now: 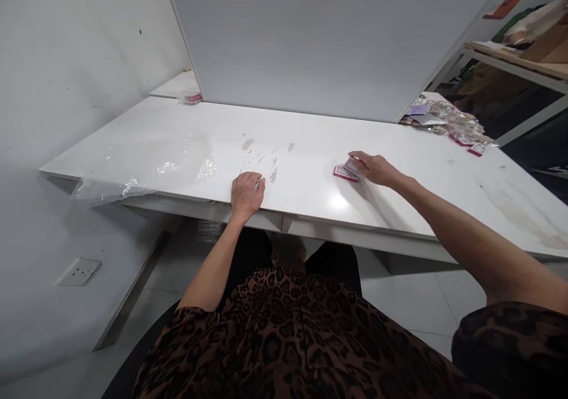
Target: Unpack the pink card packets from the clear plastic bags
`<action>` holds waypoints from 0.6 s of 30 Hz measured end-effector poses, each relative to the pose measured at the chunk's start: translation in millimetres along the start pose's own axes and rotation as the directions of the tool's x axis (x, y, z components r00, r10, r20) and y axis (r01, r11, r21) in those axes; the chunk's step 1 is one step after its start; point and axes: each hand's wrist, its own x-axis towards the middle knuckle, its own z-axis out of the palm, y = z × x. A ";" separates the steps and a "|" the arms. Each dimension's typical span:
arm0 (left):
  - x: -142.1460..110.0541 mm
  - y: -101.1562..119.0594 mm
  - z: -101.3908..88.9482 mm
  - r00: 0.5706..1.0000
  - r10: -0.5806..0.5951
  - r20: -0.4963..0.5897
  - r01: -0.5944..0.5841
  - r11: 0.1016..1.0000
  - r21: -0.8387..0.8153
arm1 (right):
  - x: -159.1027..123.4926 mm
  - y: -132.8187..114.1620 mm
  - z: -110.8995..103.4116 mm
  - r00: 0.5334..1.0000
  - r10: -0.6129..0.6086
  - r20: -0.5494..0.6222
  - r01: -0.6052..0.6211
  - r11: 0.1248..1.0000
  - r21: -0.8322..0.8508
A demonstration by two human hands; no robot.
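My right hand [370,167] pinches a small white card with a dark red border [352,164] between thumb and fingers. The card is tilted over another red-edged card or thin stack [345,174] lying on the white table [306,150]. Near the table's front edge rests my left hand [247,195], back upward and fingers curled. A small pale bit shows beside its thumb, but the palm side is hidden, so I cannot make out what it is.
Clear plastic film [146,177] spreads over the left front edge. Several wrapped packets [448,118] and red-edged cards [477,149] lie at the back right. A red packet [193,98] sits at the back left. A grey upright panel [302,44] stands behind the table.
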 end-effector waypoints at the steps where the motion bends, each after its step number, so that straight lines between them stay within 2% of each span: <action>1: 0.2 0.1 -0.3 1.000 -0.001 0.003 0.001 1.000 0.002 | 3.2 3.7 -0.8 1.000 0.019 -0.011 -0.019 0.999 0.028; 5: 0.3 0.9 -2.0 1.000 -0.006 0.020 0.006 1.000 0.014 | 3.7 2.8 9.1 0.999 0.018 -0.032 -0.017 0.999 0.047; 10: 0.0 0.2 -1.0 1.000 0.003 0.009 -0.003 1.000 0.007 | -14.5 -12.0 28.7 0.993 -0.119 0.011 0.119 0.990 -0.079; 14: 0.4 -2.3 1.0 1.000 0.005 -0.010 -0.005 1.000 0.009 | -20.7 -19.8 27.2 0.982 -0.191 0.017 0.191 0.976 -0.108; 18: 1.5 -3.0 1.0 1.000 0.011 -0.013 -0.011 1.000 0.013 | -11.5 -27.3 19.9 0.977 -0.213 0.023 0.214 0.973 -0.084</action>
